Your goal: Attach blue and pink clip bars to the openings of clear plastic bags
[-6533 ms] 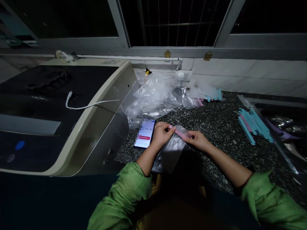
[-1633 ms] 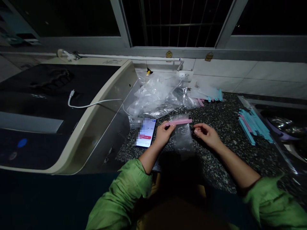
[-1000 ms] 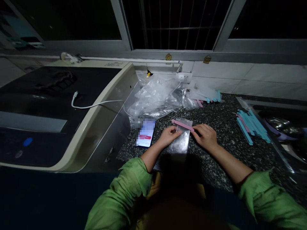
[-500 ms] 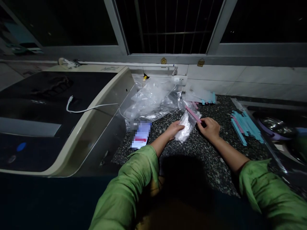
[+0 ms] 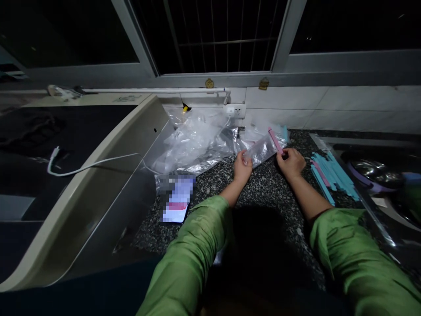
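Observation:
A small clear plastic bag [image 5: 261, 152] is stretched between my hands above the dark speckled counter. Across its right end lies a pink bag sealing clip [image 5: 275, 139], a long narrow strip. My left hand [image 5: 242, 169] pinches the bag's left end. The fingers of my right hand [image 5: 292, 164] are closed on the near end of the pink clip. Beyond the bag, other clear bags with blue and pink clips lie by the wall, partly hidden by the one I hold.
Loose blue clips [image 5: 335, 173], with a pink one among them, lie to the right beside a black stove [image 5: 348, 151]. A lit phone [image 5: 179, 199] is on the left, near a washing machine [image 5: 131, 145] with a white cable [image 5: 95, 163]. Crumpled plastic [image 5: 197, 140] fills the back corner.
The pink clip and bag have moved away from me toward the wall, and the clip has turned from crosswise to pointing away. My right hand has gone from free to holding the clip's end.

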{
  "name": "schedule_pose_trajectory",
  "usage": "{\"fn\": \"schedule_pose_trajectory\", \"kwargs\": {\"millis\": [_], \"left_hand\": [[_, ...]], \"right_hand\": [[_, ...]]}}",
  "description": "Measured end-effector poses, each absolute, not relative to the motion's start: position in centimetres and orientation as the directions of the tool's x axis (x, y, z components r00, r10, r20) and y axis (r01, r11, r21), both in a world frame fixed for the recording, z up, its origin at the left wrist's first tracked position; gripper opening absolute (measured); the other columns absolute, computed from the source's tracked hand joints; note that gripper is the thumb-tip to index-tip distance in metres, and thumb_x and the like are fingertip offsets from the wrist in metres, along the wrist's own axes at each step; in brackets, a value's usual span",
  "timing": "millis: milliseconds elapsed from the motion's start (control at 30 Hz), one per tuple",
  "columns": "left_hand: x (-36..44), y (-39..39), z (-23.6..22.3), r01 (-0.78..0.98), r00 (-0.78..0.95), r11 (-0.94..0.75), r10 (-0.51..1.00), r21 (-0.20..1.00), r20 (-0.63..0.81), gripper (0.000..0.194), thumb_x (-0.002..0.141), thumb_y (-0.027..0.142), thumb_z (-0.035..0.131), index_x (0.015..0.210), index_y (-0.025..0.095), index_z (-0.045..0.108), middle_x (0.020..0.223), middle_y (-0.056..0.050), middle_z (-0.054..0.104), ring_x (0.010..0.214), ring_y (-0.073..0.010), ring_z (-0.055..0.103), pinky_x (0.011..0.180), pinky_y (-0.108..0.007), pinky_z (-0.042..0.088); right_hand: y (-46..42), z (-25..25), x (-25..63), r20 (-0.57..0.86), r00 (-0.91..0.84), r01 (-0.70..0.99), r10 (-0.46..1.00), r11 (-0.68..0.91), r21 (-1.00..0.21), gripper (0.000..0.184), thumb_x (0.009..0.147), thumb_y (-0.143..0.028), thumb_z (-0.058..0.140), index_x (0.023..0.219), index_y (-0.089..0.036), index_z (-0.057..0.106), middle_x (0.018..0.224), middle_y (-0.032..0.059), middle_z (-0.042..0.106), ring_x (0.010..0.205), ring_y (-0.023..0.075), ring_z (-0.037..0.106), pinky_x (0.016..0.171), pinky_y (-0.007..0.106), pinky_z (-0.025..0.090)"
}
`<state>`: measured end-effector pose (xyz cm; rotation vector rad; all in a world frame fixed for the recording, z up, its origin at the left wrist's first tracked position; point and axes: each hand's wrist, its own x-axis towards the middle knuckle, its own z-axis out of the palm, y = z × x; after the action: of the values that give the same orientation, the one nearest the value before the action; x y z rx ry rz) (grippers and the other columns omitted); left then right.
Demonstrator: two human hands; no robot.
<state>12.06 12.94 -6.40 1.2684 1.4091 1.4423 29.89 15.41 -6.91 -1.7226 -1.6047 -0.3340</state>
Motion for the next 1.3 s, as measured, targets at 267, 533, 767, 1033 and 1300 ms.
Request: {"fn": "schedule_pose_trajectory", "kwargs": {"millis": [267,533,767,1033,1300], "left_hand": [[13.6,15.7,-6.5,0.421,-0.144,-0.332,0.895,0.844,0.423,0.057,0.08,0.019,0.051,0.135,0.02,0.034,0.117,-0.008,0.059,0.081,-0.0155,0.058,0.076,-0.027,0.046],[14.7,18.7,-6.3,0.499,-0.132,-0.325,0.887,0.803,0.442,0.055,0.083,0.02,0.047,0.136,0.021,0.033,0.1,-0.006,0.063,0.069,-0.0129,0.056,0.068,-0.024,0.046],[15.1,20.9,-6.3,0.511,-0.119,-0.337,0.883,0.791,0.454,0.049,0.084,0.016,0.043,0.132,0.023,0.041,0.095,-0.004,0.063,0.075,-0.0132,0.057,0.069,-0.023,0.045],[15.1,21.5,-6.4,0.531,-0.093,-0.303,0.908,0.791,0.41,0.053,0.083,0.014,0.043,0.134,0.021,0.035,0.092,-0.003,0.062,0.076,-0.0129,0.057,0.069,-0.023,0.046],[14.8,20.0,-6.1,0.717,0.117,-0.39,0.885,0.578,0.451,0.031,0.086,0.018,0.041,0.113,0.02,0.056,0.103,-0.006,0.06,0.094,-0.0163,0.056,0.078,-0.025,0.045]], "right_hand": [[18.4,-7.0,30.3,0.627,0.312,0.912,0.714,-0.039,-0.408,0.02,0.073,-0.032,0.049,0.076,-0.016,0.061,0.075,0.0079,0.064,0.072,0.0211,0.055,0.064,0.03,0.036],[20.7,-6.4,30.5,0.555,0.434,0.863,0.71,-0.149,-0.483,0.022,0.074,-0.031,0.049,0.08,-0.015,0.063,0.076,0.0085,0.065,0.075,0.0218,0.056,0.066,0.031,0.034],[22.6,-6.6,30.4,0.581,0.415,0.887,0.7,-0.171,-0.428,0.027,0.075,-0.037,0.048,0.077,-0.015,0.064,0.075,0.0097,0.065,0.074,0.0222,0.054,0.065,0.031,0.031],[23.6,-6.4,30.2,0.552,0.413,0.903,0.725,-0.245,-0.353,0.033,0.076,-0.038,0.045,0.082,-0.013,0.066,0.079,0.0131,0.066,0.075,0.0241,0.055,0.068,0.035,0.031],[23.4,-6.1,30.0,0.518,0.432,0.896,0.739,-0.285,-0.341,0.035,0.076,-0.039,0.046,0.083,-0.012,0.067,0.082,0.0143,0.066,0.077,0.0247,0.055,0.069,0.035,0.032]]}}
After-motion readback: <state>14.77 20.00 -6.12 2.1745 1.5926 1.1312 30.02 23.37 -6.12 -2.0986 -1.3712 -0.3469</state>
